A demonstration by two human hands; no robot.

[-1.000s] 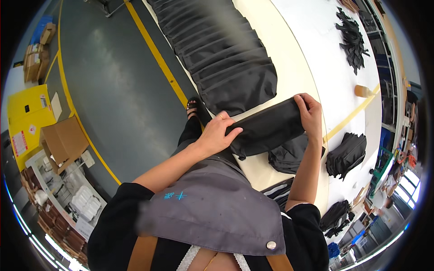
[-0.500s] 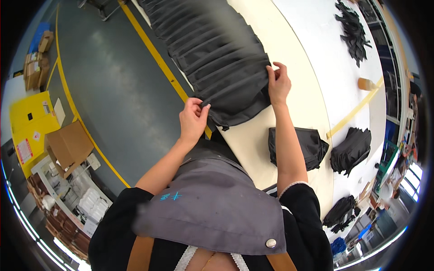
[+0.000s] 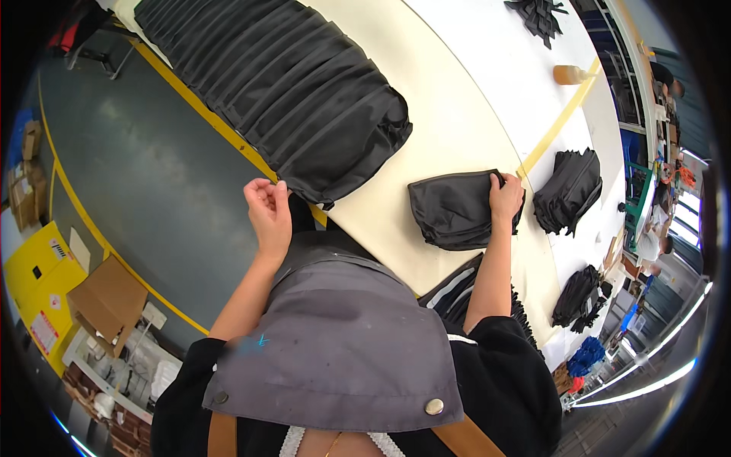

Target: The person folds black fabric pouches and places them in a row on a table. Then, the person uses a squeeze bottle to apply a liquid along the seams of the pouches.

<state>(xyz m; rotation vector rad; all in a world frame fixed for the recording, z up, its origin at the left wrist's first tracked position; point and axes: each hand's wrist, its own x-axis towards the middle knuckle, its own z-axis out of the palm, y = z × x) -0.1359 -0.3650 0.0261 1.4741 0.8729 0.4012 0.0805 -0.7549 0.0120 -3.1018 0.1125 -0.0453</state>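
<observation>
Our right hand [image 3: 505, 199] grips the black fabric piece [image 3: 457, 209] at its far edge; our left hand [image 3: 268, 207] pinches the long overlapped row of black pieces [image 3: 289, 91]

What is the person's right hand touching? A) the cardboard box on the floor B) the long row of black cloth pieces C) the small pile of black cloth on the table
C: the right hand rests on the far edge of the small pile of black cloth, apart from the long row.

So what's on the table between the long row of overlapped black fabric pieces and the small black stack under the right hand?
Head view: only bare cream tabletop separates the long row of overlapped black fabric pieces from the small black stack under the right hand.
</observation>
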